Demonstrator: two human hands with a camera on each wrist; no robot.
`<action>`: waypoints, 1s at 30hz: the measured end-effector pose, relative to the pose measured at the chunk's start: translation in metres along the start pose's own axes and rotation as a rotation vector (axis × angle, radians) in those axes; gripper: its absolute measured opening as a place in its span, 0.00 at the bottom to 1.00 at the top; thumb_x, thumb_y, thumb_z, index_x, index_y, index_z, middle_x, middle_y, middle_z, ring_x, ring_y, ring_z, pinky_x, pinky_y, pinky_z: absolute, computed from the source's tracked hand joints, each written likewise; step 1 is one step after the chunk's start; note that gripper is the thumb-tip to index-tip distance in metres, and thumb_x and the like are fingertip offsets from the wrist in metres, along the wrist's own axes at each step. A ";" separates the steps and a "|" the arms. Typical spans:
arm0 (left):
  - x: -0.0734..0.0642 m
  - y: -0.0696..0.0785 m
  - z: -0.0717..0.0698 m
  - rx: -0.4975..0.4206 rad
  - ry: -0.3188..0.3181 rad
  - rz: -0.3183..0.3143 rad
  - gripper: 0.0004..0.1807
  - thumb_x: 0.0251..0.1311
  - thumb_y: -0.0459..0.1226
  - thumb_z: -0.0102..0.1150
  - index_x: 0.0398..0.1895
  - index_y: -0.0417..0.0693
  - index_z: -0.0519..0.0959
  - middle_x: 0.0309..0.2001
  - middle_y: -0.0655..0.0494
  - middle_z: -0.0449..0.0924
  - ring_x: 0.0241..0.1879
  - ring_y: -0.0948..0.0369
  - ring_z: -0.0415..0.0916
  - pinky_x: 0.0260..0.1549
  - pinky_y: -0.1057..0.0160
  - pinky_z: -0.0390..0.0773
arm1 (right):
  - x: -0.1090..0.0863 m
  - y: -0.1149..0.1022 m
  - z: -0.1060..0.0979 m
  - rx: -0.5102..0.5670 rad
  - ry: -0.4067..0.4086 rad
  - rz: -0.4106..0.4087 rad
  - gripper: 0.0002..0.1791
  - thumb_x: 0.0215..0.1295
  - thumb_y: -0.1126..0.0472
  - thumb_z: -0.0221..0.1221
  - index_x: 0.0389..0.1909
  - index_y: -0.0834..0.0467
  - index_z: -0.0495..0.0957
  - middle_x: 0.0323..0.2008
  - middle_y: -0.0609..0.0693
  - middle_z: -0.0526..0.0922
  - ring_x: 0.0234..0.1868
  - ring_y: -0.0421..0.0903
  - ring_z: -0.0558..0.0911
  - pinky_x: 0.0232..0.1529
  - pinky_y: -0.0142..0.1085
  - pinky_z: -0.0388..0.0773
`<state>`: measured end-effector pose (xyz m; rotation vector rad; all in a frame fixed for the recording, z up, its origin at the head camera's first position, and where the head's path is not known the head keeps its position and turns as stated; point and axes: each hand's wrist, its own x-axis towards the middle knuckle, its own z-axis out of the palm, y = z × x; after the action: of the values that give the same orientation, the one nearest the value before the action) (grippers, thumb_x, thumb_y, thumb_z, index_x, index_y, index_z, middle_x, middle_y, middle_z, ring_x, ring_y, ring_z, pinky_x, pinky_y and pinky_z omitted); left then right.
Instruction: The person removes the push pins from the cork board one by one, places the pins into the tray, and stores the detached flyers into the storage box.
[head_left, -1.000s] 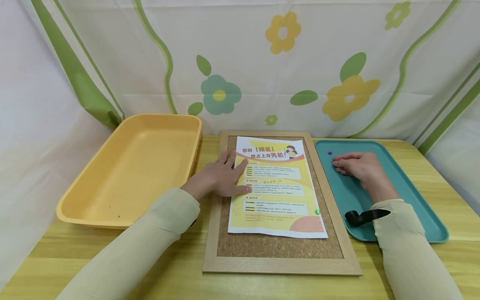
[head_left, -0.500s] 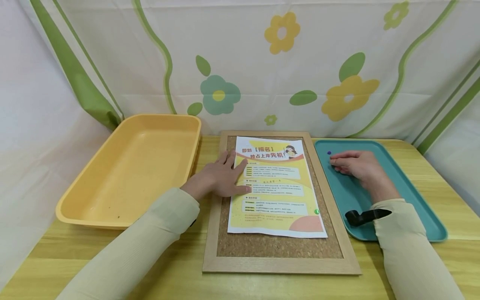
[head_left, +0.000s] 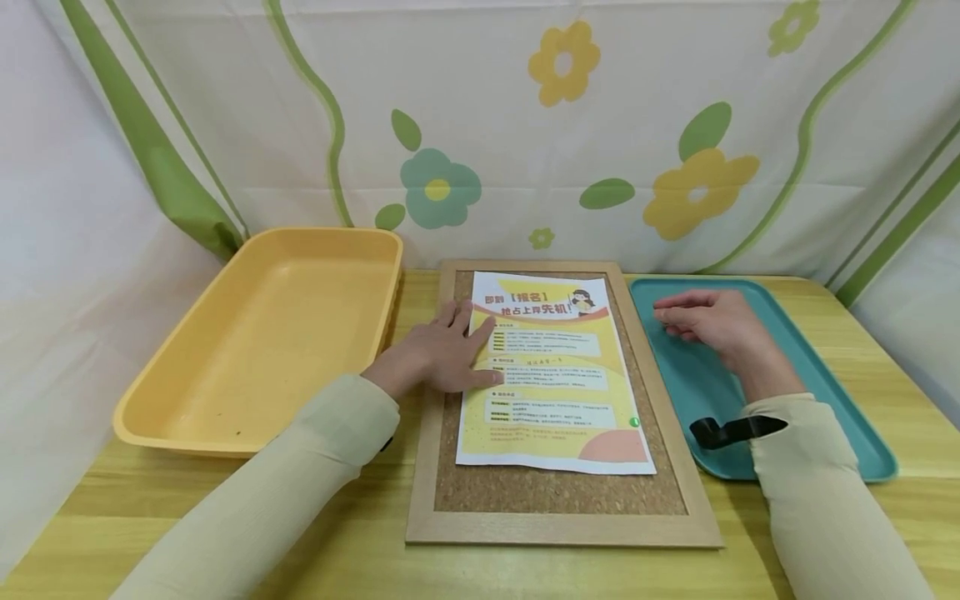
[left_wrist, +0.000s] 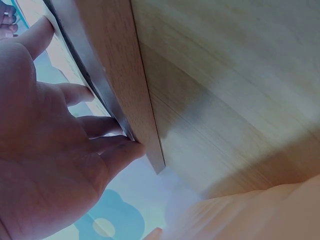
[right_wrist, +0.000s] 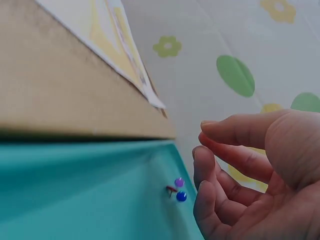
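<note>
A printed paper poster lies on a wood-framed cork board. My left hand rests spread over the poster's left edge and the frame; in the left wrist view its fingers reach over the frame's side. A green pushpin sits at the poster's lower right corner. My right hand is above the teal tray, thumb and index fingertips together; I cannot tell whether they pinch something. In the right wrist view, purple, red and blue pushpins lie in the tray.
A deep yellow bin stands left of the board, with a few tiny specks inside. Behind everything hangs a flowered curtain. A black strap piece sticks out at my right wrist. All stands on a wooden table.
My right hand has risen slightly toward the back of the tray. The purple pin seen by its fingertips earlier is now hidden in the head view. My left hand stays in place.
</note>
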<state>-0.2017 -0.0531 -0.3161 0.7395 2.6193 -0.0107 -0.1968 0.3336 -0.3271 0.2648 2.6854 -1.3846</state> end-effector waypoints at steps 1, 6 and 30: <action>0.001 0.000 0.000 -0.001 0.000 0.002 0.51 0.75 0.69 0.44 0.89 0.59 0.39 0.88 0.41 0.28 0.88 0.43 0.27 0.76 0.41 0.66 | -0.001 -0.002 0.000 -0.007 -0.004 -0.005 0.29 0.74 0.47 0.66 0.66 0.62 0.81 0.33 0.28 0.87 0.38 0.32 0.85 0.42 0.31 0.83; 0.003 0.001 0.002 -0.004 0.003 -0.001 0.51 0.74 0.69 0.44 0.89 0.59 0.40 0.88 0.41 0.27 0.88 0.43 0.27 0.77 0.41 0.65 | -0.007 -0.010 0.001 -0.021 -0.033 -0.017 0.28 0.74 0.46 0.66 0.66 0.59 0.81 0.33 0.23 0.84 0.39 0.31 0.85 0.44 0.31 0.82; 0.002 0.000 0.002 -0.016 -0.001 -0.019 0.51 0.74 0.69 0.45 0.89 0.59 0.40 0.88 0.41 0.27 0.88 0.43 0.26 0.79 0.39 0.61 | -0.050 -0.017 0.024 -0.040 -0.199 -0.098 0.26 0.73 0.54 0.68 0.65 0.64 0.81 0.46 0.45 0.89 0.40 0.41 0.86 0.43 0.40 0.85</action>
<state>-0.2026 -0.0520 -0.3184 0.7095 2.6227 0.0045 -0.1506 0.2994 -0.3184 -0.0090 2.5886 -1.3042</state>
